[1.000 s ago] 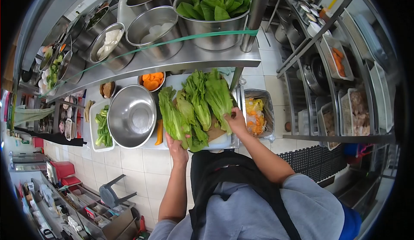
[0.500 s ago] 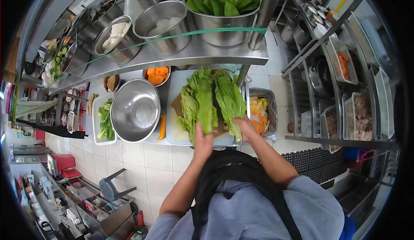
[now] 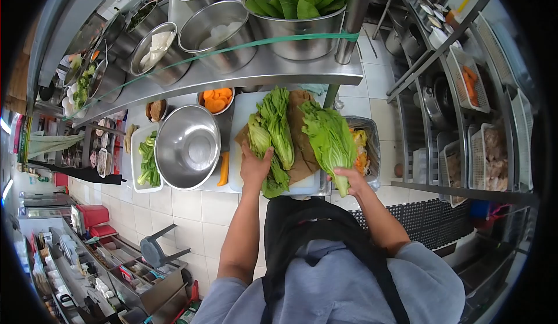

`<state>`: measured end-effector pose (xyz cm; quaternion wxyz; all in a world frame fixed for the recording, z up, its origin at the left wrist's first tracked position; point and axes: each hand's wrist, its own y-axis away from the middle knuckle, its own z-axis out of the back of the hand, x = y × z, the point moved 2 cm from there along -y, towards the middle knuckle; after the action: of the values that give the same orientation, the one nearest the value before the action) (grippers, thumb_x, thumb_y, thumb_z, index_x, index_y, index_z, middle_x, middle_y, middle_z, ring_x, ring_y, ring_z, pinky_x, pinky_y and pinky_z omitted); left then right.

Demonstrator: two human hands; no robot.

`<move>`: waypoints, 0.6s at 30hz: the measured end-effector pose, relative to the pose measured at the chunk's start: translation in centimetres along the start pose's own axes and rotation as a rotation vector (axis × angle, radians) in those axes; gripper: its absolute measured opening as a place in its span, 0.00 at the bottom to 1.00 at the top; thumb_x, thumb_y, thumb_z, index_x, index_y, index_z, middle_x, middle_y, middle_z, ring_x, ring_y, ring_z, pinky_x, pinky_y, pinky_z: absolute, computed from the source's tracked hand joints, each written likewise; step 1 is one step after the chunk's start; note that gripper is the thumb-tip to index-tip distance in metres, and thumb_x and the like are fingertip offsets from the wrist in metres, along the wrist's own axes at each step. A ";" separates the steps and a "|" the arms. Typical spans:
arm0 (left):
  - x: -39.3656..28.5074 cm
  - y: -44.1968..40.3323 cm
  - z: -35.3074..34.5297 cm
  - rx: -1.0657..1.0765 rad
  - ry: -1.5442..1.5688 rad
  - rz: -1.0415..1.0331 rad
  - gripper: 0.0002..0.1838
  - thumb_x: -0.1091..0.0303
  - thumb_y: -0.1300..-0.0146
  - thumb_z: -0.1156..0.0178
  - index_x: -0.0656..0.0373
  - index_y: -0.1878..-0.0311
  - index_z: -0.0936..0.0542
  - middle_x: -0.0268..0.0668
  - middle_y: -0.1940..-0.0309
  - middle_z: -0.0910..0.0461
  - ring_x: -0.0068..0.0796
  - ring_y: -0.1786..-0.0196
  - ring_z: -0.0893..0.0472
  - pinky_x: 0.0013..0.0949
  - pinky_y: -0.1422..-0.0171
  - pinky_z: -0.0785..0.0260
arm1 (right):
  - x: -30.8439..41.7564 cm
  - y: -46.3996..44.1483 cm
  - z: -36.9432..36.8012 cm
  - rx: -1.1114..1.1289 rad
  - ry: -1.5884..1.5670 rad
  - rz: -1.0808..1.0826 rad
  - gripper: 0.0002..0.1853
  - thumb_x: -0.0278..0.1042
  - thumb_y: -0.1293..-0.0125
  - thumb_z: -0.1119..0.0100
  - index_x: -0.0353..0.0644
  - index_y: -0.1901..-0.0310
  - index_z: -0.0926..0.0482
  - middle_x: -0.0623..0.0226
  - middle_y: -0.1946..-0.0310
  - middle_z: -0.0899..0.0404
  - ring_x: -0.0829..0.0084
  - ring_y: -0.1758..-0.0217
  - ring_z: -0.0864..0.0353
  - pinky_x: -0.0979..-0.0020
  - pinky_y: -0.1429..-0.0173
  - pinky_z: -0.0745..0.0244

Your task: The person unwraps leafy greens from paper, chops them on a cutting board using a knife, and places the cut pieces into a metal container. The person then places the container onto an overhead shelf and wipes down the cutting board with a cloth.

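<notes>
Right hand [image 3: 349,180] holds lettuce [image 3: 329,135] by base, over right edge of cutting board [image 3: 235,171], likely keeping leaves uncrushed. Left hand [image 3: 255,167] clasps paler lettuce [image 3: 259,131] on board's left half, seemingly steadying it.

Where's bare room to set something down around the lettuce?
Bare: on the cutting board, the upper-left patch between the sliced carrots and the lettuce; inside the steel bowl; the brown sheet between that lettuce and the head in the right hand. Crowded: mid-board, where the left hand touches lettuce, and the shelf, lined with pots.
</notes>
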<state>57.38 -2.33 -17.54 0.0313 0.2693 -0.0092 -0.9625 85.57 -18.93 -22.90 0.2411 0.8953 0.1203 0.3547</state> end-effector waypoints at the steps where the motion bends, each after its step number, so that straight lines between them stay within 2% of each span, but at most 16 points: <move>1: 0.1 -0.7 -0.4 0.048 -0.007 0.026 0.45 0.52 0.36 0.31 0.59 0.20 0.40 0.60 0.41 0.19 0.59 0.38 0.18 0.52 0.37 0.23 | 0.0 0.3 0.2 0.015 -0.010 -0.002 0.27 0.30 0.38 0.28 0.33 0.38 0.23 0.57 0.54 0.16 0.62 0.58 0.12 0.62 0.52 0.14; 2: 0.3 -1.1 -0.5 0.048 -0.007 0.024 0.45 0.52 0.36 0.31 0.59 0.20 0.40 0.60 0.41 0.19 0.59 0.38 0.18 0.52 0.37 0.23 | 0.1 0.7 0.5 0.029 -0.020 -0.004 0.27 0.31 0.39 0.28 0.34 0.38 0.23 0.57 0.54 0.15 0.61 0.58 0.12 0.62 0.53 0.14; 4: 0.0 -1.8 0.2 0.202 0.246 0.132 0.41 0.61 0.34 0.33 0.62 0.21 0.38 0.61 0.37 0.21 0.60 0.34 0.21 0.49 0.31 0.27 | 0.3 1.3 1.0 0.000 0.010 0.005 0.27 0.31 0.39 0.28 0.34 0.38 0.22 0.57 0.54 0.15 0.62 0.58 0.12 0.63 0.55 0.14; 5: 1.3 -2.6 -0.2 0.203 0.245 0.125 0.41 0.61 0.34 0.33 0.62 0.21 0.38 0.61 0.37 0.21 0.60 0.34 0.21 0.49 0.31 0.27 | 0.6 1.5 1.3 -0.028 0.038 0.014 0.28 0.32 0.40 0.28 0.34 0.39 0.22 0.57 0.54 0.14 0.62 0.58 0.12 0.63 0.56 0.15; 7: 3.2 -4.2 -0.8 0.096 0.584 -0.097 0.35 0.70 0.34 0.38 0.67 0.24 0.33 0.57 0.38 0.19 0.51 0.36 0.18 0.42 0.31 0.27 | 0.8 1.6 2.4 -0.053 0.050 0.027 0.27 0.32 0.40 0.28 0.34 0.39 0.21 0.57 0.54 0.14 0.63 0.58 0.12 0.64 0.57 0.15; 8: 3.2 -4.3 -0.5 0.106 0.581 -0.103 0.35 0.70 0.34 0.38 0.67 0.24 0.33 0.57 0.38 0.19 0.51 0.36 0.18 0.42 0.31 0.27 | 0.7 1.7 3.1 -0.077 0.064 0.030 0.26 0.31 0.40 0.28 0.34 0.40 0.21 0.57 0.54 0.14 0.64 0.59 0.12 0.64 0.59 0.15; 10: -0.4 -3.4 4.0 0.143 0.783 0.052 0.30 0.75 0.34 0.42 0.71 0.28 0.30 0.54 0.40 0.18 0.41 0.38 0.17 0.36 0.32 0.27 | 0.9 1.8 4.1 -0.121 0.025 0.043 0.25 0.32 0.40 0.29 0.34 0.41 0.20 0.57 0.56 0.13 0.65 0.60 0.12 0.64 0.59 0.15; 14: -2.9 -3.4 6.7 0.134 0.681 -0.053 0.31 0.76 0.35 0.44 0.73 0.28 0.31 0.52 0.40 0.18 0.37 0.39 0.18 0.34 0.32 0.27 | 1.4 0.8 5.1 -0.147 -0.144 0.038 0.21 0.36 0.38 0.32 0.35 0.45 0.18 0.58 0.61 0.13 0.65 0.65 0.14 0.64 0.62 0.16; 17: -6.7 -2.0 6.9 0.091 0.675 -0.174 0.32 0.77 0.36 0.45 0.70 0.27 0.30 0.54 0.40 0.18 0.40 0.38 0.17 0.36 0.31 0.27 | 1.0 -1.2 6.2 -0.152 -0.194 0.048 0.24 0.39 0.41 0.33 0.38 0.43 0.19 0.56 0.60 0.14 0.62 0.65 0.14 0.62 0.63 0.17; 18: -7.8 -1.5 6.5 0.021 0.632 -0.267 0.31 0.78 0.37 0.47 0.69 0.27 0.30 0.51 0.40 0.18 0.39 0.38 0.18 0.35 0.31 0.28 | 0.7 -1.9 6.4 -0.152 -0.195 0.050 0.24 0.39 0.41 0.33 0.38 0.43 0.19 0.56 0.60 0.14 0.62 0.65 0.14 0.62 0.63 0.17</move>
<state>60.58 -0.34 -8.05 -0.0964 0.5532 0.0265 -0.8270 90.40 -19.23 -27.55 0.3098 0.9075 0.0467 0.2798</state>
